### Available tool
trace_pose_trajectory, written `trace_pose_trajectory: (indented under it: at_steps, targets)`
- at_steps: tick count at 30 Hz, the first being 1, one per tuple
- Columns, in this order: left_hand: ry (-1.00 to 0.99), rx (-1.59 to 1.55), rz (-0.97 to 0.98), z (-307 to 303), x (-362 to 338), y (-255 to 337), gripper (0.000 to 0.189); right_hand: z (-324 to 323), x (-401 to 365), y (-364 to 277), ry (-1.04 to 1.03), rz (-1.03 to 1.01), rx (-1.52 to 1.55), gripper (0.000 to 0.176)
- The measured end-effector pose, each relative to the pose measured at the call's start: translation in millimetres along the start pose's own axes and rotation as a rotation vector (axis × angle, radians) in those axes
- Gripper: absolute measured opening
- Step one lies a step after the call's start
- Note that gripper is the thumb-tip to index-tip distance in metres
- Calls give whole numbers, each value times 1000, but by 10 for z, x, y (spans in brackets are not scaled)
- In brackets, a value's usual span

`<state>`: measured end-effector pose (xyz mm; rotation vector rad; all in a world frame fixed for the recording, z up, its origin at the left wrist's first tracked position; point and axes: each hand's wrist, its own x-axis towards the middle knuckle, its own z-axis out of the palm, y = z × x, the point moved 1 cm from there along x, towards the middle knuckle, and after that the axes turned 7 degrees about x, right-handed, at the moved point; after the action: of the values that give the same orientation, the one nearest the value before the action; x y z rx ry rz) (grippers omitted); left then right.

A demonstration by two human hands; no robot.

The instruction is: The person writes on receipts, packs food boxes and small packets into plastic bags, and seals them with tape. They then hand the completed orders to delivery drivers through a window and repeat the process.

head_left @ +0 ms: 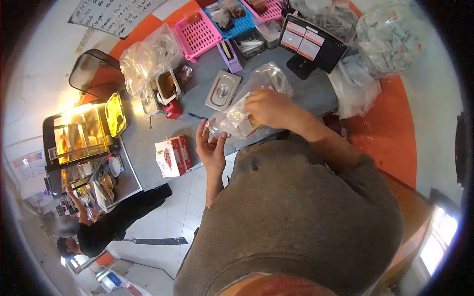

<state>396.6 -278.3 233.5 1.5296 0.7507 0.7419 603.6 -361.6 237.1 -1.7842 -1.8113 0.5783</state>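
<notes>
A clear plastic bag (230, 121) with printed white paper showing at it lies between my hands at the near edge of the counter. My right hand (270, 107) is closed on the bag's right side, fingers bent down beside the printed paper. At the bag's left end, my left hand (212, 148) holds the thin film, with thumb and forefinger curved around it. Just beyond my left fingertips is a blue pen (197, 116). A steel container lid (223, 90) lies flat behind the bag.
On the grey counter stand a red-and-white box (174, 156), a steel container (168, 87), a purple tape dispenser (229, 56), a pink basket (197, 34) and a tablet (312, 43). Filled plastic bags (392, 39) crowd the right. A lit display case (79, 135) and another person (111, 219) are left.
</notes>
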Motion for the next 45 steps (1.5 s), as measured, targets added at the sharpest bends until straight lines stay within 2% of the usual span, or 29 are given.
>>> trace_pose_trajectory:
  at_steps: [2,5,7,8,14,16,17,19,20,22,24,26,27,28,29,30,32,33,34,36,37,38,39,40,41,42,43,44,45]
  targets:
    - [13,36,12,29,6,17,53,389,226,6,-178,-68,-189,24]
    - [34,51,25,18,-2,31,52,944,658,12,-255,-257,-120,30]
    - [30,33,18,-54,2,-40,50,1107,811,-102,-806,-279,-596,35]
    - [18,6,0,-87,1,-79,49,1201,841,-93,-799,-291,-600,35]
    - [103,18,-7,-75,-67,-97,48,1645,907,114,-443,-351,-1176,28]
    - [120,55,0,-76,-56,-47,48,1101,759,-18,-501,-284,-190,31]
    - [146,119,-13,-114,-46,-21,48,892,643,-32,-508,-278,-198,31]
    - [202,137,27,-103,0,5,45,413,334,-46,-258,-149,111,35]
    - [198,129,26,-99,30,26,45,21,132,-197,-113,-10,-98,35]
    - [183,454,141,-115,106,107,39,-373,-204,-173,139,171,-274,35]
    - [187,572,216,-123,170,143,35,-541,-410,-63,250,222,-243,35]
    - [333,1004,521,-178,172,80,35,-760,-553,-68,540,118,87,42]
    - [366,928,460,-358,96,-295,69,-815,-620,17,547,122,82,42]
    - [362,921,473,-351,89,-486,69,-888,-677,177,490,348,140,51]
    - [372,665,559,-292,80,-626,87,-947,-753,334,431,574,199,60]
    - [261,599,518,-262,96,-778,97,-842,-846,553,440,580,195,60]
    - [58,469,410,-198,129,-1076,116,-203,-920,1092,238,293,-50,89]
    - [-93,383,408,-72,242,-1171,104,165,-805,1245,300,183,69,101]
    - [-101,378,416,-40,408,-1301,104,424,-659,1250,353,70,189,114]
    - [-380,509,128,54,598,-1443,81,213,-264,620,276,-37,192,116]
    - [-472,554,34,120,645,-1413,73,296,-129,474,224,33,223,103]
    - [-466,628,249,261,613,-1091,64,386,-52,382,174,103,256,91]
    - [-458,699,469,366,592,-889,54,560,12,441,184,104,254,91]
    - [-467,700,481,384,567,-861,54,804,93,573,260,12,357,73]
    - [-303,622,511,353,515,-830,57,915,140,645,337,-84,457,55]
    - [-140,540,539,335,478,-795,60,862,128,608,351,-86,449,55]
    - [1,434,575,366,433,-670,59,758,76,536,436,57,645,42]
    - [-5,433,579,414,466,-606,59,664,26,462,513,203,845,28]
    - [-86,483,558,471,515,-584,58,568,24,370,585,113,863,15]
